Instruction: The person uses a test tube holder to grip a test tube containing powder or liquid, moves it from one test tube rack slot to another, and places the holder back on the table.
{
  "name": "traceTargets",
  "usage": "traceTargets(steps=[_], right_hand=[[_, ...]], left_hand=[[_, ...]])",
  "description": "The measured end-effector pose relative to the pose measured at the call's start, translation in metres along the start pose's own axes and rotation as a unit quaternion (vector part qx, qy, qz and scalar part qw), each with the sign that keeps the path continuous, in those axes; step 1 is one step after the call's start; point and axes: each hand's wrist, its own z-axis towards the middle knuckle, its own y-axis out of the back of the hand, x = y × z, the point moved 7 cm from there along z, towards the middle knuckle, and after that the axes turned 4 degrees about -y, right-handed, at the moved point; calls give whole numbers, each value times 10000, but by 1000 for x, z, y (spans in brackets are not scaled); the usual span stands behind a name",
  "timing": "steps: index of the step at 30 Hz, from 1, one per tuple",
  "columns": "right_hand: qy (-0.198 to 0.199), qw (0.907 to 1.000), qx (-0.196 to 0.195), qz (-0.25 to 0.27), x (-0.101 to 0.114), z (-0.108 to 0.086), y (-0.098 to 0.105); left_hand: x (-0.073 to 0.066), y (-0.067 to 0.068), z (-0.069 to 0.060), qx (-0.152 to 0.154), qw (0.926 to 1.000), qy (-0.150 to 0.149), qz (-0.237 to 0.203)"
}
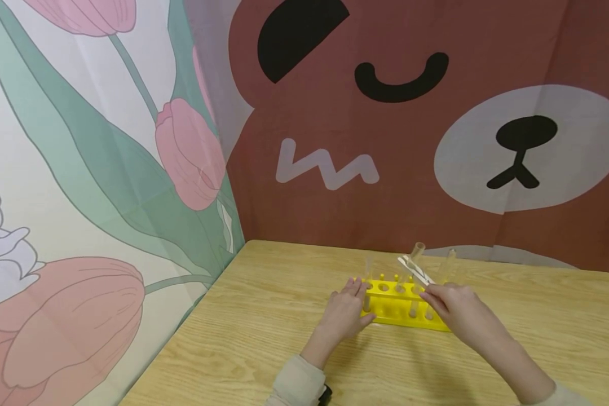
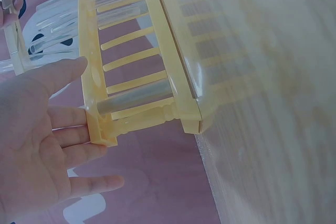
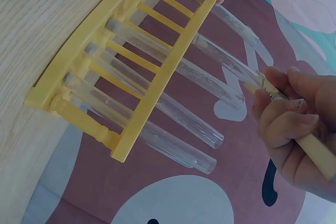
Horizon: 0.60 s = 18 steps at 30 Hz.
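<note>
A yellow test tube rack (image 1: 411, 322) stands on the table. My left hand (image 1: 342, 313) touches its left end, fingers fairly straight against the top bar; in the left wrist view, the same hand (image 2: 37, 145) lies beside the bar's end. With curled fingers my right hand (image 1: 467, 316) grips a pale wooden test tube clamp (image 1: 417, 272), also seen as a clamp (image 3: 315, 153) in the right wrist view. Its jaws are around the upper part of a clear test tube (image 3: 223, 56), tilted in the head view. That tube's lower end is at the rack's top bar.
Several other clear test tubes stand in the rack, one of them a tube (image 2: 136, 96) at the left end. Light wooden table (image 1: 223, 338) surrounds the rack. Behind rises a cloth printed with a brown bear (image 1: 411, 214); a tulip-printed cloth (image 1: 106, 225) hangs at the left.
</note>
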Motion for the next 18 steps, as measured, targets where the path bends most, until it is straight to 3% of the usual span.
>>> traceTargets(steps=[18], right_hand=[[311,9993,-195,-32,4,-2,-2]], left_hand=[[1,0,0,-65,10000,-20,-22]])
